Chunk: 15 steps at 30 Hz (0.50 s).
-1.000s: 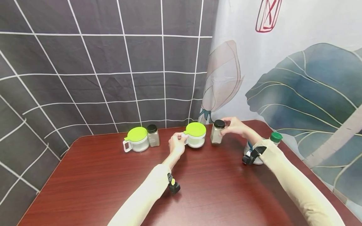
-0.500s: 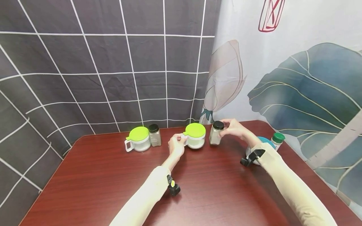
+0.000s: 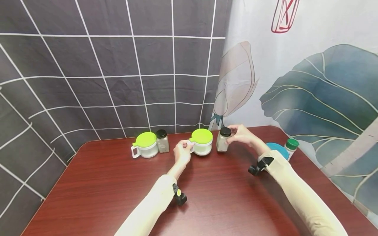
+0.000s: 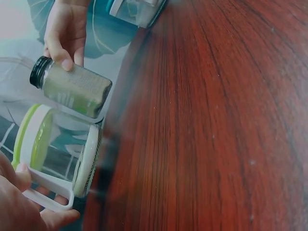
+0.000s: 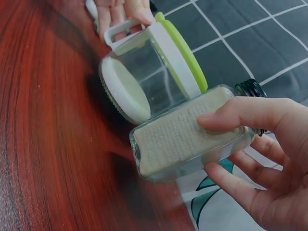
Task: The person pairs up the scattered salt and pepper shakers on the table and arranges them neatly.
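Note:
At the back of the table, my left hand (image 3: 182, 153) grips the white handle of a clear seasoning jar (image 3: 203, 148) with a lime-green lid. Just right of that jar, my right hand (image 3: 241, 135) holds a square glass spice bottle (image 3: 222, 143) with a black cap, thumb on one face and fingers on the other. Pale powder fills much of the bottle (image 5: 187, 134) in the right wrist view, where it overlaps the jar (image 5: 144, 82). The left wrist view shows fingers through the handle (image 4: 55, 190) and the bottle (image 4: 72, 89) close beside the jar.
To the left stand a matching green-lidded jar (image 3: 148, 150) and a second black-capped bottle (image 3: 163, 144), side by side. Near the right edge, a blue-lidded container (image 3: 277, 149) is partly behind my right sleeve, with a green-capped bottle (image 3: 291, 147) beside it. Fabric hangs behind the table (image 3: 118, 186).
Both the held jar and the held spice bottle have shifted slightly left along the table, with my hands on them. The head view has turned a little, and more of the blue lid shows.

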Each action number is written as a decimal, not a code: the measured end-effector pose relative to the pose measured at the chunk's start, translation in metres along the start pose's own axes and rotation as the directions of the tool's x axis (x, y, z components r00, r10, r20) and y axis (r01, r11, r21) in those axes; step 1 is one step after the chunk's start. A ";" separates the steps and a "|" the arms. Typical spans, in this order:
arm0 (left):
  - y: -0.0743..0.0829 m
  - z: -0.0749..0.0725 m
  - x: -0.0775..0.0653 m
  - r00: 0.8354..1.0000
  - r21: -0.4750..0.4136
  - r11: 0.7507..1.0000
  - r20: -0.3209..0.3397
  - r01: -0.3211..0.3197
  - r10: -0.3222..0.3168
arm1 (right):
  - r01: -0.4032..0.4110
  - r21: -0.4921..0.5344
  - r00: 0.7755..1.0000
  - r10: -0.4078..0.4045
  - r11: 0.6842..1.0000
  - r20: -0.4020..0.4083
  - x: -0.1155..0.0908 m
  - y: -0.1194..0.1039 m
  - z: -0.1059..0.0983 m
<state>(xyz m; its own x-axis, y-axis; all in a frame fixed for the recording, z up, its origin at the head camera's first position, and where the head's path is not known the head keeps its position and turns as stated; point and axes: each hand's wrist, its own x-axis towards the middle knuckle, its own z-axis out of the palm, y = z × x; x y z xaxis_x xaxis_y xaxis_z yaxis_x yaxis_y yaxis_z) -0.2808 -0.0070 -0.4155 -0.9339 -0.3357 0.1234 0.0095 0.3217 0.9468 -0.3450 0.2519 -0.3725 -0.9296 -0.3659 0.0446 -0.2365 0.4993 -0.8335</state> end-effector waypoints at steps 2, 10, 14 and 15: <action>-0.001 -0.002 0.000 1.000 -0.006 1.000 -0.004 0.000 0.000 | 0.000 0.014 1.000 0.000 1.000 0.003 0.001 -0.001 0.002; 0.001 -0.008 -0.001 1.000 -0.011 1.000 -0.014 0.005 -0.005 | 0.013 0.021 1.000 -0.013 1.000 0.013 0.005 -0.003 0.006; -0.001 -0.010 0.001 1.000 -0.013 1.000 -0.023 0.008 -0.008 | 0.009 0.023 1.000 -0.009 1.000 0.007 0.009 -0.004 0.009; -0.002 -0.010 0.001 1.000 -0.016 1.000 -0.026 0.006 -0.006 | 0.009 0.023 1.000 -0.009 1.000 0.006 0.009 -0.005 0.009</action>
<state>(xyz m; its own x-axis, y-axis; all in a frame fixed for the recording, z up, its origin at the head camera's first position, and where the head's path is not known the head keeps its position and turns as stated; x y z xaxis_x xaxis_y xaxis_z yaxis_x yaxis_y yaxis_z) -0.2783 -0.0167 -0.4138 -0.9243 -0.3604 0.1252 0.0097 0.3057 0.9521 -0.3501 0.2390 -0.3733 -0.9258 -0.3749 0.0491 -0.2383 0.4776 -0.8456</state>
